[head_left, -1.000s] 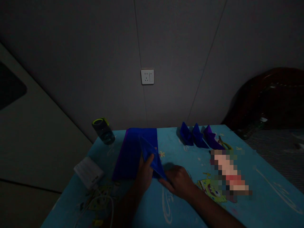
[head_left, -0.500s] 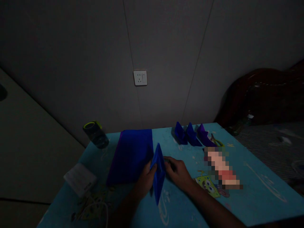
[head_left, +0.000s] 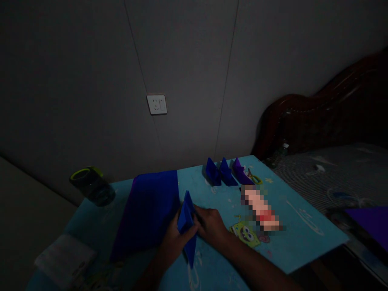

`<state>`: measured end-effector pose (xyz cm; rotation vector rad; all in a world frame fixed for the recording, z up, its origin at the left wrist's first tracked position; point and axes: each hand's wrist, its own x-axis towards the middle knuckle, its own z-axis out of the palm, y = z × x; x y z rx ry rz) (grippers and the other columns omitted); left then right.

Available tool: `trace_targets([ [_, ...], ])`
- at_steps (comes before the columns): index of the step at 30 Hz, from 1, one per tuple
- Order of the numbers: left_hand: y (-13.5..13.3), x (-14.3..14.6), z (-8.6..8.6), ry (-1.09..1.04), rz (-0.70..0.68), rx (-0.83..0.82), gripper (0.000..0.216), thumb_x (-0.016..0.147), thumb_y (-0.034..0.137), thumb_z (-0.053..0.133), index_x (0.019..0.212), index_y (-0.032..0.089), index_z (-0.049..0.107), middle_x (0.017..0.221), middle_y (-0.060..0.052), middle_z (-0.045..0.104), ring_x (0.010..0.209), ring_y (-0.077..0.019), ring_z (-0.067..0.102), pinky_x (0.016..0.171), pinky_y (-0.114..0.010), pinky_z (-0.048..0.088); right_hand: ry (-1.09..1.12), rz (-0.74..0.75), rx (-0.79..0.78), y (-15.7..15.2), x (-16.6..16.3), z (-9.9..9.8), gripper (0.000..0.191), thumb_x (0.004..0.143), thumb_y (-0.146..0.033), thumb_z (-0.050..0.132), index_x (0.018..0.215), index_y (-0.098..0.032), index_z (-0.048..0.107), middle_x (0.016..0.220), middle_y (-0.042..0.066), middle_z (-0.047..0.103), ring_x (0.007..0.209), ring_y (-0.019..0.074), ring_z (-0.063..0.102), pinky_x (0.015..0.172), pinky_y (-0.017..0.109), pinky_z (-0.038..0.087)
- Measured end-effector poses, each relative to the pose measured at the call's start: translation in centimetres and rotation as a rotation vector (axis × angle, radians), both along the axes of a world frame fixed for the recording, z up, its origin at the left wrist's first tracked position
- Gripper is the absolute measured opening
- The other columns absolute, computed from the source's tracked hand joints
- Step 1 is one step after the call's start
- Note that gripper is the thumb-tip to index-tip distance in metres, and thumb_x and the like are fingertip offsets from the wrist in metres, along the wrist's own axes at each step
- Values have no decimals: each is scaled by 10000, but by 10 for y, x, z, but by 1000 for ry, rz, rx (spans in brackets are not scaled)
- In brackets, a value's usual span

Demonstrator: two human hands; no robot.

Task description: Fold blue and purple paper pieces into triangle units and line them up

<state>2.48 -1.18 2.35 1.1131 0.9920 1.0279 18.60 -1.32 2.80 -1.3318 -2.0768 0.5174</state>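
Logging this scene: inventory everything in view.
Socket: 1, white, grey wall
Table: 1, light blue cover, centre
Bed: 1, dark headboard, right
Bottle: 1, clear, white cap, by headboard
Paper boats: 2, blue, table's far edge
Third boat: 1, purple, right of those
Scissors: 1, yellow-green handle, by third boat
Flat paper: 1 visible, blue, table's left
Pixelated item: 1, pink-red, table's right
Cup: 1, dark, green rim, far left
Boxlike item: 1, whitish, near left
Flat item: 1, purple, right edge
Folded paper: 1, blue, centre
Left hand: 1, gripping folded paper
Right hand: 1, touching it
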Motion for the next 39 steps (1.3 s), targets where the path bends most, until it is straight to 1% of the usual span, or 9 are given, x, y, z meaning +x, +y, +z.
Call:
trace_targets([
  [5, 1, -13, -16, 171, 39, 64, 533, 754, 393, 679, 1240, 187, 606, 1297, -109, 639, 1225, -296, 573, 1060, -436, 439, 180, 32, -29, 2, 3, 7, 378, 951, -226, 413, 1293, -199, 573, 813, 12, 700, 627, 128, 612, 650, 219, 455],
  [10, 3, -31, -39, 356, 104, 230, 274, 652, 390, 694, 883, 253, 748, 1279, -82, 649, 1244, -342, 545, 1110, -492, 372, 263, -31, -22, 4, 5, 3, 403, 987, -329, 417, 1327, -158, 550, 640, -27, 610, 524, 105, 531, 570, 211, 419],
  [17, 19, -42, -47, 482, 250, 399, 377, 689, 354, 629, 1040, 251, 716, 1284, -93, 633, 1284, -345, 497, 1096, -537, 367, 33, 258, 316, -8, 2, -4, 570, 937, -637, 377, 1210, -191, 603, 662, 14, 682, 595, 154, 630, 679, 281, 453],
  [20, 23, -47, -43, 478, 305, 425, 401, 685, 341, 635, 1071, 257, 700, 1269, -84, 640, 1304, -341, 474, 1103, -539, 355, -101, 291, 391, -13, -6, -7, 615, 889, -708, 390, 1154, -203, 619, 710, 37, 715, 633, 180, 661, 671, 298, 453],
  [25, 19, -42, -28, 376, 303, 366, 300, 708, 330, 642, 987, 245, 712, 1216, -99, 662, 1287, -331, 499, 1072, -484, 420, -240, 230, 381, -13, -11, -12, 290, 980, -386, 428, 1124, -213, 611, 743, 21, 718, 643, 165, 664, 664, 286, 444],
  [28, 17, -33, -18, 294, 303, 302, 295, 733, 355, 643, 993, 229, 703, 1238, -103, 656, 1230, -313, 559, 1021, -439, 476, -252, 198, 379, -11, -8, -12, 303, 959, -403, 473, 1152, -206, 599, 801, 31, 732, 676, 175, 669, 667, 290, 450],
  [32, 18, -20, -13, 95, 295, 152, 454, 801, 421, 617, 1206, 216, 617, 1196, -109, 682, 1155, -282, 620, 919, -375, 541, -312, 156, 320, -6, -5, -11, 222, 961, -342, 473, 997, -215, 652, 756, 19, 715, 656, 160, 663, 645, 262, 442],
  [37, 30, -22, -24, 7, 341, 161, 655, 861, 452, 580, 1443, 245, 361, 1380, -117, 558, 1222, -244, 577, 1005, -380, 486, -356, -131, 218, 14, 10, -8, 264, 986, -275, 420, 995, -195, 671, 816, 43, 720, 675, 153, 687, 638, 235, 441],
  [39, 35, -29, -27, 113, 384, 231, 607, 861, 444, 581, 1402, 219, 418, 1379, -131, 551, 1232, -247, 565, 1026, -403, 469, -400, -272, 142, 26, 21, -5, 270, 993, -279, 417, 1017, -189, 670, 891, 64, 732, 718, 165, 702, 640, 233, 441],
])
